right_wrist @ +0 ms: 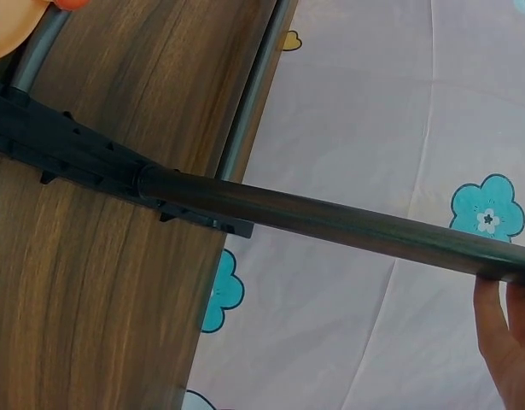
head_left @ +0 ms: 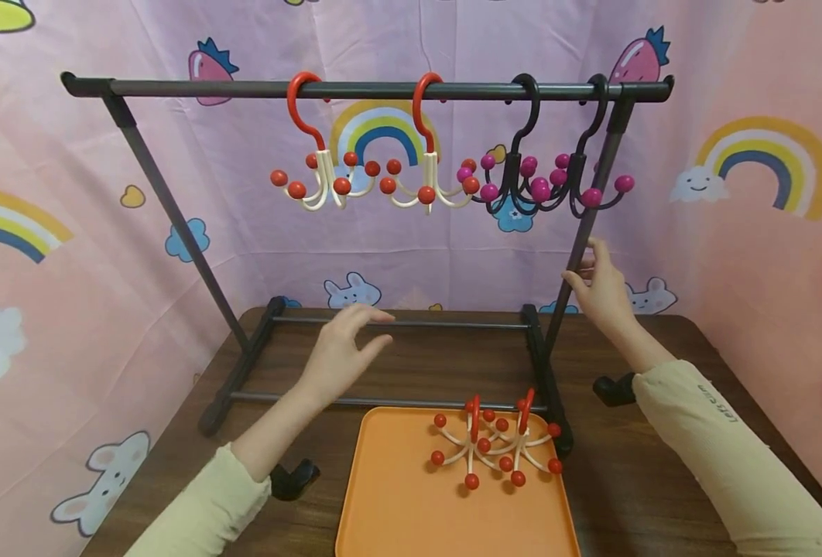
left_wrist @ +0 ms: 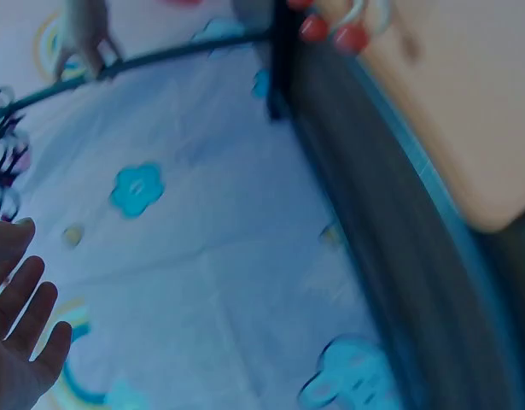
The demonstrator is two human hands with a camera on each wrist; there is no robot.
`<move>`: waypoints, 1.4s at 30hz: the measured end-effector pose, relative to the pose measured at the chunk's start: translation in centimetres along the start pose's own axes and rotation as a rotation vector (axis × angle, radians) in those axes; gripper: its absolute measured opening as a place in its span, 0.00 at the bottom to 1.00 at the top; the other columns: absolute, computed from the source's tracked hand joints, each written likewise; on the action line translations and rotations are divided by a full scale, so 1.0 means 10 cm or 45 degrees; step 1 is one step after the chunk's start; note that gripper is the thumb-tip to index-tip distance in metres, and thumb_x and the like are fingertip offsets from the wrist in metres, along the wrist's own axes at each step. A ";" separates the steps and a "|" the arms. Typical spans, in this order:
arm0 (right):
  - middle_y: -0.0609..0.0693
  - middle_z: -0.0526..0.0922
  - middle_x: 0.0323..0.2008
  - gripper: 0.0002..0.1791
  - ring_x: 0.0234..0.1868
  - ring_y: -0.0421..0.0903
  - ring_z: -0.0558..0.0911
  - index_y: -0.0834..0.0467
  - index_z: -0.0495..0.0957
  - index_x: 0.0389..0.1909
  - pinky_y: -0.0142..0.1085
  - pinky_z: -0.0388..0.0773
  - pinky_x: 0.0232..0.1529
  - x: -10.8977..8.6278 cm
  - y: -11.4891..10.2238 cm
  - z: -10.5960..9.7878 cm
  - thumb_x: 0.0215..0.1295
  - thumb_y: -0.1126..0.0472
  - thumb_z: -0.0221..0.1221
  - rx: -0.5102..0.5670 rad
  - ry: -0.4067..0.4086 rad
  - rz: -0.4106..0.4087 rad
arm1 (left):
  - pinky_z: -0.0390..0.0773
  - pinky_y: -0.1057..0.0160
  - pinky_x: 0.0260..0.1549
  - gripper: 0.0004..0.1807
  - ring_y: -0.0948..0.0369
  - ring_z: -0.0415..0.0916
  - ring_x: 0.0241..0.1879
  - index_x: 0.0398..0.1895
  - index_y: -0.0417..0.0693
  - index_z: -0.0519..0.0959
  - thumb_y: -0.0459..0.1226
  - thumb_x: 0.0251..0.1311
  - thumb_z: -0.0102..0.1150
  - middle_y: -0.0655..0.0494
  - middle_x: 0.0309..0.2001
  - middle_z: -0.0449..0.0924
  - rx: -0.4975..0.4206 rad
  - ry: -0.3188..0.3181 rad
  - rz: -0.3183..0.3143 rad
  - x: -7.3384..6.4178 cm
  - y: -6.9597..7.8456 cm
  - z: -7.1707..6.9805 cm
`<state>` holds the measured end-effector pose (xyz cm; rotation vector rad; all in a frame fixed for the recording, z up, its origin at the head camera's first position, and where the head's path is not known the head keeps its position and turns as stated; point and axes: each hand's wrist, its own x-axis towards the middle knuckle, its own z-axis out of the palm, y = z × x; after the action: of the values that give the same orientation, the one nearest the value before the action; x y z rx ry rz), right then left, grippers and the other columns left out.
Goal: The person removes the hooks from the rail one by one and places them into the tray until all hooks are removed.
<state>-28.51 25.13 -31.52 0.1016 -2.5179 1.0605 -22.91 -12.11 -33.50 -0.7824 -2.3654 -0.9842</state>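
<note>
My right hand holds the right post of a dark garment rack, thumb and fingers on either side of it. In the right wrist view, fingers touch the post's edge. My left hand is raised inside the rack, thumb and fingers apart, holding nothing. From the top bar hang two red-hooked, cream multi-prong hangers with red balls and two black ones with magenta balls. Two more red-and-cream hangers lie on an orange tray.
The rack's feet stand on a dark wooden table. The tray lies in front of the lower crossbar. Small black pieces appear beside the sleeves. A printed pastel cloth surrounds the table's back and sides.
</note>
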 end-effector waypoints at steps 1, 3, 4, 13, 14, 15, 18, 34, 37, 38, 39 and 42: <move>0.65 0.74 0.46 0.28 0.50 0.62 0.75 0.56 0.52 0.61 0.58 0.72 0.48 0.00 0.01 0.00 0.64 0.62 0.53 0.000 0.001 0.000 | 0.74 0.57 0.48 0.14 0.59 0.74 0.48 0.42 0.49 0.79 0.34 0.50 0.65 0.58 0.43 0.78 0.017 0.022 0.011 0.05 -0.01 -0.08; 0.65 0.74 0.46 0.28 0.50 0.62 0.75 0.56 0.53 0.61 0.58 0.72 0.48 0.00 0.01 0.01 0.64 0.63 0.54 0.001 0.006 -0.002 | 0.74 0.58 0.47 0.14 0.59 0.74 0.47 0.42 0.47 0.79 0.34 0.50 0.65 0.56 0.42 0.78 0.038 0.069 0.026 0.15 -0.01 -0.24; 0.65 0.74 0.46 0.28 0.50 0.62 0.75 0.56 0.53 0.61 0.58 0.72 0.48 0.00 0.02 0.01 0.64 0.63 0.54 -0.003 0.006 -0.002 | 0.74 0.58 0.46 0.14 0.59 0.74 0.46 0.42 0.47 0.79 0.34 0.50 0.65 0.56 0.42 0.78 0.051 0.090 0.030 0.20 0.00 -0.31; 0.65 0.74 0.46 0.28 0.50 0.62 0.75 0.56 0.53 0.61 0.59 0.72 0.47 -0.01 0.04 0.04 0.64 0.63 0.53 -0.018 0.008 0.000 | 0.75 0.62 0.49 0.14 0.58 0.75 0.44 0.43 0.41 0.78 0.34 0.53 0.63 0.50 0.41 0.79 0.045 0.288 0.006 0.69 0.19 -0.98; 0.65 0.74 0.46 0.28 0.50 0.62 0.75 0.55 0.53 0.61 0.59 0.72 0.47 -0.01 0.04 0.04 0.64 0.63 0.53 -0.018 0.008 0.002 | 0.75 0.64 0.49 0.14 0.59 0.76 0.43 0.43 0.40 0.78 0.35 0.53 0.62 0.50 0.41 0.78 0.042 0.311 -0.004 0.75 0.23 -1.04; 0.65 0.74 0.46 0.28 0.51 0.62 0.75 0.56 0.52 0.61 0.59 0.72 0.47 -0.01 0.04 0.04 0.64 0.63 0.53 -0.016 0.007 0.003 | 0.75 0.65 0.49 0.14 0.60 0.76 0.43 0.44 0.41 0.78 0.35 0.54 0.62 0.51 0.41 0.78 0.038 0.328 -0.024 0.80 0.27 -1.10; 0.65 0.74 0.46 0.28 0.51 0.62 0.75 0.55 0.52 0.62 0.58 0.72 0.48 -0.01 0.04 0.04 0.64 0.63 0.53 -0.021 0.009 0.009 | 0.75 0.69 0.48 0.15 0.62 0.75 0.43 0.44 0.42 0.78 0.39 0.55 0.61 0.53 0.42 0.78 0.039 0.391 -0.096 0.95 0.37 -1.24; 0.66 0.75 0.43 0.26 0.47 0.63 0.77 0.58 0.54 0.60 0.57 0.72 0.48 0.03 0.02 0.02 0.64 0.64 0.53 -0.009 0.042 -0.085 | 0.73 0.68 0.49 0.26 0.61 0.73 0.48 0.55 0.48 0.68 0.44 0.54 0.61 0.60 0.43 0.71 -0.048 0.432 -0.517 1.62 0.43 -1.54; 0.67 0.75 0.43 0.26 0.47 0.63 0.77 0.58 0.54 0.59 0.57 0.71 0.49 0.02 0.02 0.01 0.64 0.64 0.53 0.001 0.043 -0.086 | 0.73 0.68 0.48 0.25 0.62 0.73 0.46 0.54 0.48 0.68 0.43 0.54 0.60 0.60 0.42 0.71 -0.054 0.396 -0.552 1.69 0.42 -1.53; 0.66 0.75 0.43 0.26 0.48 0.63 0.76 0.58 0.54 0.59 0.57 0.71 0.49 0.01 0.02 0.01 0.64 0.64 0.53 0.003 0.040 -0.078 | 0.73 0.69 0.47 0.24 0.63 0.73 0.44 0.54 0.47 0.69 0.42 0.54 0.60 0.59 0.42 0.72 -0.050 0.399 -0.549 1.71 0.41 -1.53; 0.66 0.75 0.43 0.26 0.48 0.63 0.76 0.58 0.54 0.59 0.57 0.71 0.49 0.01 0.02 0.01 0.64 0.64 0.53 0.003 0.038 -0.070 | 0.73 0.69 0.46 0.22 0.64 0.73 0.43 0.53 0.47 0.70 0.41 0.55 0.60 0.60 0.41 0.72 -0.051 0.406 -0.550 1.73 0.40 -1.53; 0.66 0.75 0.44 0.26 0.48 0.62 0.76 0.58 0.53 0.60 0.57 0.72 0.49 0.01 0.01 0.02 0.64 0.64 0.53 -0.007 0.037 -0.060 | 0.71 0.70 0.43 0.18 0.66 0.71 0.38 0.50 0.46 0.73 0.40 0.55 0.58 0.59 0.39 0.74 -0.024 0.423 -0.543 1.76 0.39 -1.53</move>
<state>-28.72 25.10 -31.69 0.1425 -2.4799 1.0294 -30.34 -15.57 -11.34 -0.0972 -2.2670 -1.1972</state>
